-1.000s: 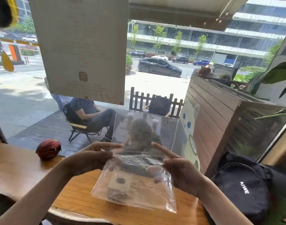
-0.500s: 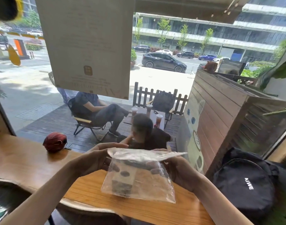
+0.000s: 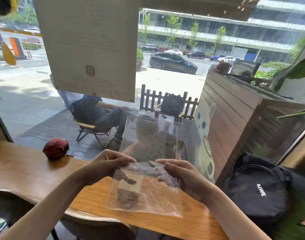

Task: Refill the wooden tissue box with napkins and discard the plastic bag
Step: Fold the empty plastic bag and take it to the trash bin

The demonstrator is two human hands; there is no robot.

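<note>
Both hands up front, and the clear, crinkled plastic bag (image 3: 148, 172) is stretched between them! The left hand (image 3: 106, 166) pinches its left side, the right hand (image 3: 181, 177) grips the right. The upper half rises above the fingertips; the lower half hangs below the palms over the wooden counter (image 3: 27, 174).
</note>
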